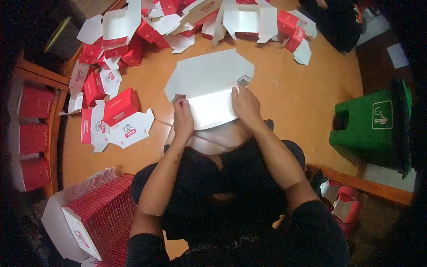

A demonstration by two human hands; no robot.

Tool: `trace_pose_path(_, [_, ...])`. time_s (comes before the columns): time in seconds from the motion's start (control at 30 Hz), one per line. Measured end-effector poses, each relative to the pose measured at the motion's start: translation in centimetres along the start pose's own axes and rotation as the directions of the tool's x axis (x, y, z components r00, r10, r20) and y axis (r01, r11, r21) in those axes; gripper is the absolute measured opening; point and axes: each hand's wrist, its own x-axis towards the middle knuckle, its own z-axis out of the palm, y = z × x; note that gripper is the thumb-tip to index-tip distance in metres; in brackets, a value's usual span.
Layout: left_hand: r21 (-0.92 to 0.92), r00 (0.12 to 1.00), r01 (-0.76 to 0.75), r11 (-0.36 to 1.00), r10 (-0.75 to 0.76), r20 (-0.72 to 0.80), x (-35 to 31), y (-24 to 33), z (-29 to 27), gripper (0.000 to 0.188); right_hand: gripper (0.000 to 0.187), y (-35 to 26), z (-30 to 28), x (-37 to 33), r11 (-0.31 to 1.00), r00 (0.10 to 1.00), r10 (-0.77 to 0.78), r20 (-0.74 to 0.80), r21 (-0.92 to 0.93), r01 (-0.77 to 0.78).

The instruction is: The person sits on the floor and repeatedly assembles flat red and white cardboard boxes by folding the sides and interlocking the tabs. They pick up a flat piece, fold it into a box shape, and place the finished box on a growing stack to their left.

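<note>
Between my hands, above my lap, is a cardboard food box [211, 78] with its white inside facing up. Its wide lid flap spreads away from me and its side flaps stick out. My left hand [183, 116] grips the left corner with curled fingers. At the right corner my right hand [246, 105] closes on the wall, thumb on top. The box's underside is hidden. Nearest on the left, a red and white folded box [121, 107] lies on the floor with its flaps spread.
Loose red and white boxes [249, 20] lie heaped along the far side. A stack of nested flat boxes [100, 218] stands at my lower left. Wooden shelving [35, 66] at the left holds red boxes. At the right is a green bin [364, 129]. Orange tiles [307, 98] form the floor.
</note>
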Motion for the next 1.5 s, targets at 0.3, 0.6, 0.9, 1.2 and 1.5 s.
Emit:
trace_pose_path(0.3, [0.122,0.992,0.122,0.985,-0.121,-0.021,0.5,0.2,-0.3,0.038,0.030,0.5,1.0,1.1,1.000,0.998,-0.023,0.052,0.003,0.022])
trace_pose_path(0.6, [0.049,0.997,0.076,0.996,-0.078,0.022,0.4,0.9,-1.4,0.044,0.039,-0.3,-0.9,1.0,0.999,0.998,-0.049,0.033,0.003,0.049])
trace_pose_path(0.9, [-0.001,0.876,0.343,0.939,-0.321,-0.360,7.6,-6.2,-18.5,0.047,0.040,-0.6,-5.8,1.9,0.982,1.000,0.024,0.019,0.186,-0.027])
trace_pose_path(1.2, [0.428,0.795,0.555,0.714,-0.301,-0.527,8.3,-22.5,-26.0,0.093,0.037,0.4,-6.2,3.3,0.937,0.980,-0.074,-0.184,0.323,0.132])
trace_pose_path(1.5, [0.389,0.823,0.524,0.758,-0.333,-0.460,6.6,-23.1,-28.5,0.077,0.032,0.1,-6.1,2.9,0.937,0.985,-0.121,-0.122,0.313,0.154])
